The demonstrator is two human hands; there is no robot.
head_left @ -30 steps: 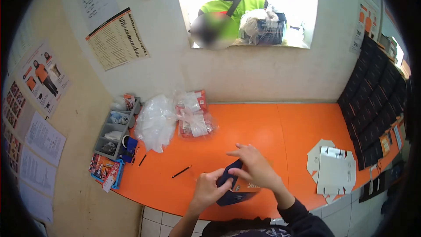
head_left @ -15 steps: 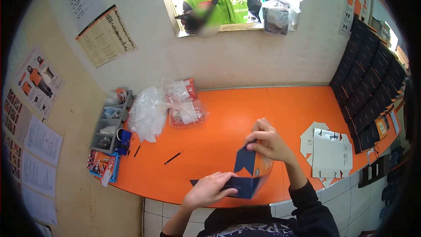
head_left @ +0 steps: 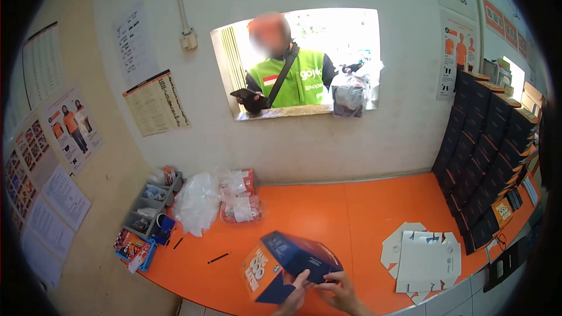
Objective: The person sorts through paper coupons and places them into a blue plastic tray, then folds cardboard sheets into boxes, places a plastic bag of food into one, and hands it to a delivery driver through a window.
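Observation:
A partly folded cardboard box (head_left: 287,260), dark blue with an orange printed side, is held above the front part of the orange table (head_left: 304,205). My left hand (head_left: 294,295) grips its lower edge, the thumb pressed on the dark blue panel. Just to the right, my right hand (head_left: 339,292) has its fingers closed on the box's right flap. A black pencil (head_left: 219,258) lies left of the box.
Flat white cardboard sheets (head_left: 427,262) lie at the right, beside tall stacks of dark boxes (head_left: 480,152). Plastic bags (head_left: 199,202) and a grey divided tray (head_left: 146,208) sit at the left. A person in a green vest (head_left: 298,79) stands behind the window with a phone.
The view has tilted upward. The box has turned, so its orange printed side now faces left. My right hand has come down from the box's top to its lower right, close to my left hand.

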